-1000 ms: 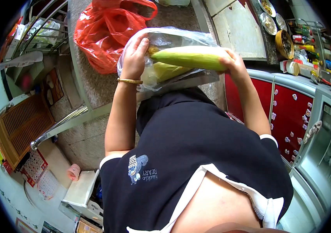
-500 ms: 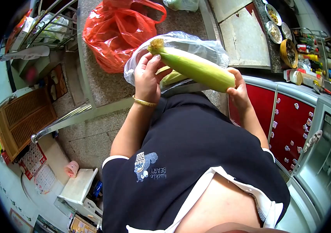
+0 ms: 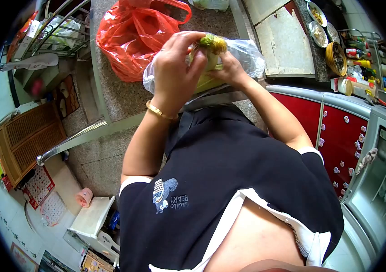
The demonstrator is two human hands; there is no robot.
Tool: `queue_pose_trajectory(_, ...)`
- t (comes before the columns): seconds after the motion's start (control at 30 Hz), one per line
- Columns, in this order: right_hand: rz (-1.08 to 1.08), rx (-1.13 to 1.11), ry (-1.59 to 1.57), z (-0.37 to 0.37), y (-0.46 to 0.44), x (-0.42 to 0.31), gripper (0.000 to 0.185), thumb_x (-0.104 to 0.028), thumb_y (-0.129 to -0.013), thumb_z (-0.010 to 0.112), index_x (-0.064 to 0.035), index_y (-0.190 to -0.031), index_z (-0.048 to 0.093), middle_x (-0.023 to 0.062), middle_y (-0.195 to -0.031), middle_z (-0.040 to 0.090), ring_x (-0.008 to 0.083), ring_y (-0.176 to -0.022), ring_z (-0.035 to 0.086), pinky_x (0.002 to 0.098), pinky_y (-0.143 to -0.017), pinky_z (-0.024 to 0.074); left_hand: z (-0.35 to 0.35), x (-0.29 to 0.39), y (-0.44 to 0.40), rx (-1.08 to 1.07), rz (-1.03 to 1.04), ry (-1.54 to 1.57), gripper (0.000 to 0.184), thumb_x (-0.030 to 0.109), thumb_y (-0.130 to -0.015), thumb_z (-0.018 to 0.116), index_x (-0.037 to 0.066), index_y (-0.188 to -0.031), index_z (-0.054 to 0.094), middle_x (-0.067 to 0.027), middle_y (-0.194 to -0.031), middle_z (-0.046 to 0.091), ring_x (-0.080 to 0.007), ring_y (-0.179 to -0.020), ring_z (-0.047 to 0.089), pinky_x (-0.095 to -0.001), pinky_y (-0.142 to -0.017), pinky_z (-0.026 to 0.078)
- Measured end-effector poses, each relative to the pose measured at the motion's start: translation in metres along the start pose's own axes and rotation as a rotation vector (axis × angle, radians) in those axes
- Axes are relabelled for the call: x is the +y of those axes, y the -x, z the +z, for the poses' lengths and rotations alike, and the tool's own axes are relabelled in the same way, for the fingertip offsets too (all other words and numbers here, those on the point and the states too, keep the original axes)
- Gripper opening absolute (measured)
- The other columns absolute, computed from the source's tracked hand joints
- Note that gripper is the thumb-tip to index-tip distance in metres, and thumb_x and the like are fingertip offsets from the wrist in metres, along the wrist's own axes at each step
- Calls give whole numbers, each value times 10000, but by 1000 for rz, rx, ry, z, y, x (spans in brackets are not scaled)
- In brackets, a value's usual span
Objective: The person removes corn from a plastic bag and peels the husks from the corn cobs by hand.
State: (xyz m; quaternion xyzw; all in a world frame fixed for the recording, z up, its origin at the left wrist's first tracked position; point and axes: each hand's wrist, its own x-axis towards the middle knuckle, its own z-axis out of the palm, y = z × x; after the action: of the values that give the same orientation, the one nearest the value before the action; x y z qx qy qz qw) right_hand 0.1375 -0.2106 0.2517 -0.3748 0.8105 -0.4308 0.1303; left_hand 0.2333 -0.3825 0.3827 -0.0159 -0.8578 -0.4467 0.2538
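2 hands held 1 ear of corn (image 3: pixel 214 55). The left hand (image 3: pixel 177 63) had its thumb and fingers bent around the silk end, and the right hand (image 3: pixel 229 69) grasped the husk from the other side, slightly lower. The ear was between the 2 hands, its tip turned toward the camera and most of its length hidden. Below them lay 1 translucent, crinkled plastic bag (image 3: pixel 253 56), with a smooth yellow-green shape (image 3: pixel 207 85) partly showing. 1 shiny red plastic bag (image 3: pixel 127 43), creased and loosely bunched, rested beside it on the speckled, stone-like tabletop (image 3: pixel 116 102). The silk looked stringy and yellow-brown, with green at its edge. 1 smooth, rounded bracelet (image 3: pixel 156 110) circled the left wrist.
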Motion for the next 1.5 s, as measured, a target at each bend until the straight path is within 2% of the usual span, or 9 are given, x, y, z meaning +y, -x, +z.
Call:
queue_pose_trajectory(0.2,-108,112,-75,-20,5,-19,740,-302,-699,798,-66,-1315,462,153,-1148,546,269,-1039,548,362,-891,452,18,-24,8,9,-132,125,235,25,-851,598,-21,-1081,583,-110,-1027,619,-159,-937,626,-298,-818,543)
queue_pose_trajectory(0.37,-259,308,-218,-36,-9,-70,512,-126,-783,735,-97,-1253,534,96,-1150,563,168,-937,591,281,-743,501,24,-8,5,79,-207,255,233,10,-817,646,-10,-1044,597,-101,-976,642,-155,-905,633,-297,-808,553)
queue_pose_trajectory(0.6,-300,367,-308,-41,-7,-84,430,-70,-778,724,-113,-1182,586,81,-1090,579,170,-925,600,265,-705,518,36,-12,2,189,58,69,158,-2,-762,672,53,-907,642,-118,-889,638,-248,-807,643,-313,-703,528)
queue_pose_trajectory(0.8,-276,393,-269,-44,-2,-72,405,-32,-770,709,-119,-1151,604,66,-1081,578,158,-938,596,254,-696,517,43,-11,6,162,-322,727,65,-18,-874,598,-19,-939,594,-71,-957,648,-86,-862,595,-216,-758,497)
queue_pose_trajectory(0.87,-159,356,-280,-50,2,-73,393,39,-823,648,-31,-1196,545,102,-1175,536,170,-1059,560,303,-880,498,44,-13,5,150,-382,773,83,1,-890,583,-17,-971,579,-96,-998,646,-131,-907,610,-266,-809,512)
queue_pose_trajectory(1.03,-88,407,-497,-51,1,-68,362,59,-846,609,11,-1195,524,114,-1149,577,169,-1037,578,290,-900,485,46,-17,3,187,-624,1174,112,70,-935,539,4,-1025,530,-137,-1037,642,-207,-982,626,-336,-872,529)
queue_pose_trajectory(1.1,-37,450,-586,-53,0,-71,344,13,-832,643,-37,-1165,574,71,-1101,587,119,-1004,570,242,-774,501,47,-23,4,173,-676,1342,88,86,-938,539,35,-1008,525,-148,-1043,635,-224,-985,623,-348,-846,539)
queue_pose_trajectory(1.37,-50,395,-558,-44,1,-73,521,47,-799,677,-23,-1256,436,123,-1120,572,180,-1074,551,293,-890,489,44,-15,-8,-7,-316,648,394,108,-899,620,31,-1271,517,-6,-865,594,-65,-755,525,-191,-699,448)
queue_pose_trajectory(1.5,64,507,-546,-34,1,-64,508,-34,-751,753,-7,-1181,484,88,-1033,584,152,-954,591,265,-788,508,44,-22,-15,-109,-457,794,130,72,-860,652,12,-972,677,6,-781,578,-43,-643,509,-176,-561,423)
